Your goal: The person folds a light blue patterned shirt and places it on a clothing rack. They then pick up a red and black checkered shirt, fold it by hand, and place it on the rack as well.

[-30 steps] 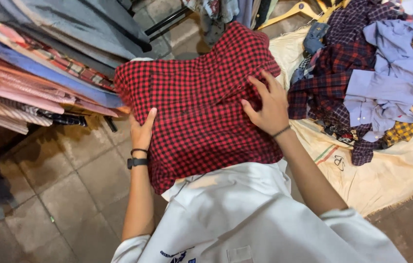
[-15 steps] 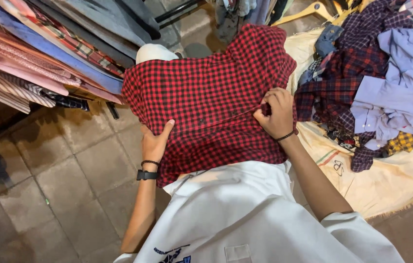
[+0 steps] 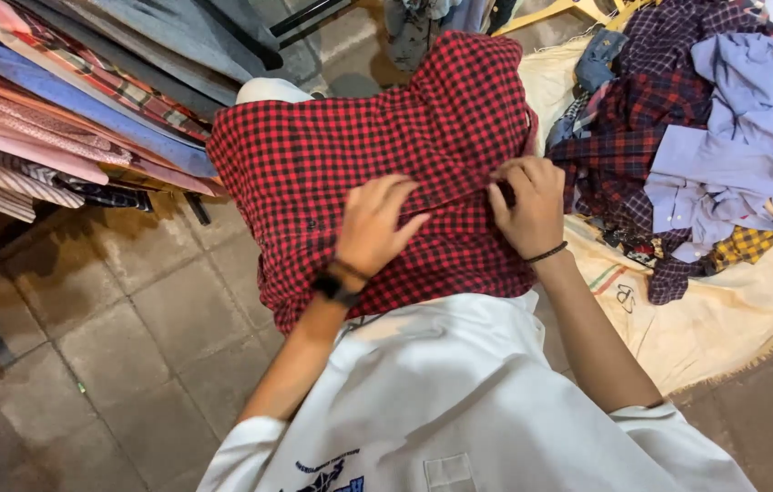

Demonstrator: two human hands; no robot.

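A red and black checked shirt (image 3: 350,146) lies spread over my lap, its far part draped over something white. My left hand (image 3: 375,223), with a dark watch and band at the wrist, rests on the middle of the shirt, fingers spread and curled onto the cloth. My right hand (image 3: 527,205), a thin black band at its wrist, pinches a fold of the same shirt at its right edge. Both hands sit close together on the fabric. I wear a white shirt (image 3: 459,401).
A heap of checked, blue and yellow shirts (image 3: 705,128) lies on a cream sack cloth (image 3: 714,319) to the right. Stacked folded fabrics (image 3: 49,109) fill a shelf at the left. Brown floor tiles (image 3: 104,337) lie below. Wooden hangers (image 3: 568,9) show at the top.
My left hand has moved from the shirt's lower left edge up onto its middle. My right hand has closed on a fold at the right edge. The shirt has bunched slightly.
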